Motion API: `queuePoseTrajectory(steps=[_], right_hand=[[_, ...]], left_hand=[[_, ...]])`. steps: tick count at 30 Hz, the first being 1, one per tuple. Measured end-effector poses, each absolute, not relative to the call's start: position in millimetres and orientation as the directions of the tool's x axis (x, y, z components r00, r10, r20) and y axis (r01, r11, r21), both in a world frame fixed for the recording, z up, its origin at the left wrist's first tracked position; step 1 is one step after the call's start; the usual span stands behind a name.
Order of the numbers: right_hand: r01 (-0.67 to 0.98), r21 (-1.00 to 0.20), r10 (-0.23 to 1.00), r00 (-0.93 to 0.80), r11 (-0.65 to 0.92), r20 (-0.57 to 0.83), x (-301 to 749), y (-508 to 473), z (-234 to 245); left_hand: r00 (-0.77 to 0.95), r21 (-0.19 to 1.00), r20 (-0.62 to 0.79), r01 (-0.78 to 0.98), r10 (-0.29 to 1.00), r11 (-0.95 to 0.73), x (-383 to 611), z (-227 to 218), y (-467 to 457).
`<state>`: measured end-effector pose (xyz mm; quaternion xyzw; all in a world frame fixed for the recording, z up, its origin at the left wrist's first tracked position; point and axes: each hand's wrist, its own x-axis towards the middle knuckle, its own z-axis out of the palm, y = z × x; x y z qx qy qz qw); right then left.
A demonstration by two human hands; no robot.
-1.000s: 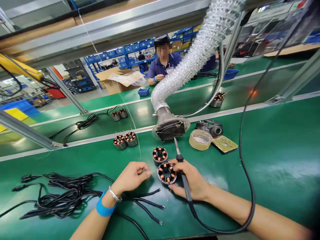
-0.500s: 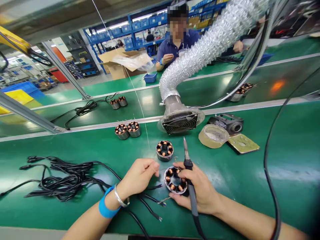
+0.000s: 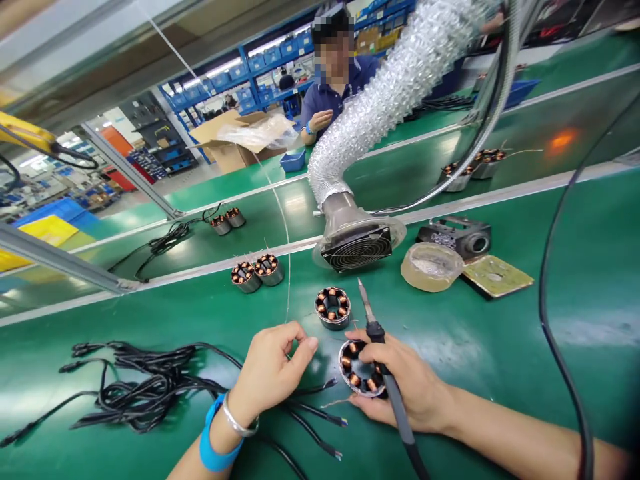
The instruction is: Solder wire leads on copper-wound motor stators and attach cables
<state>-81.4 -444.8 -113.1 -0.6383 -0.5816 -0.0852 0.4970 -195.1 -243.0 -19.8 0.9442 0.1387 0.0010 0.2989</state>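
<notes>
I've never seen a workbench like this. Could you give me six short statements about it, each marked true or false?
1. The right hand holds a soldering iron and a copper-wound stator. True.
2. The soldering iron's tip touches that stator. False: the tip is clear of it, pointing toward the fan grille.
3. The left hand has a blue wristband and a silver bangle at its wrist. True.
4. The left hand rests on the fan grille. False: the left hand is apart from it, left of the held stator.
5. Another stator sits on the green bench, just beyond the held one. True.
6. That other stator lies on its side. False: it stands upright.
</notes>
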Motion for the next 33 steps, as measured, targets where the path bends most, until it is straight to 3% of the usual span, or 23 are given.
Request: queuePoseTrajectory(steps=[7, 14, 18, 22, 24, 27, 30, 33], right_hand=[[0.826, -0.520, 0.628, 0.289, 0.218, 0.723, -78, -444, -112], [0.829, -0.514, 0.646, 0.269, 0.223, 0.714, -79, -448, -111], [0.834, -0.509, 0.654, 0.265, 0.213, 0.708, -79, -446, -115], [0.835, -0.515, 0.663, 0.275, 0.195, 0.696, -77, -442, -118], [0.835, -0.518, 0.654, 0.289, 0.185, 0.699, -75, -441, -118], [0.831, -0.528, 0.633, 0.315, 0.177, 0.708, -74, -440, -118], [0.823, -0.540, 0.609, 0.340, 0.176, 0.717, -73, -440, -118], [0.820, -0.546, 0.604, 0.350, 0.173, 0.716, -73, -441, -116]], left_hand=[[0.939, 0.790, -0.151, 0.303, 0.310, -0.532, -198, -40, -245], [0.930, 0.866, -0.224, 0.326, 0.290, -0.378, -196, -37, -256], [0.912, 0.934, -0.335, 0.355, 0.238, -0.045, -185, -40, -263], [0.880, 0.872, -0.434, 0.357, 0.193, 0.334, -171, -42, -269], [0.883, 0.889, -0.425, 0.365, 0.198, 0.278, -172, -40, -267], [0.933, 0.921, -0.306, 0.340, 0.190, -0.189, -184, -34, -259], [0.956, 0.762, -0.205, 0.290, 0.209, -0.580, -198, -27, -252], [0.955, 0.648, -0.189, 0.297, 0.229, -0.702, -205, -24, -249]])
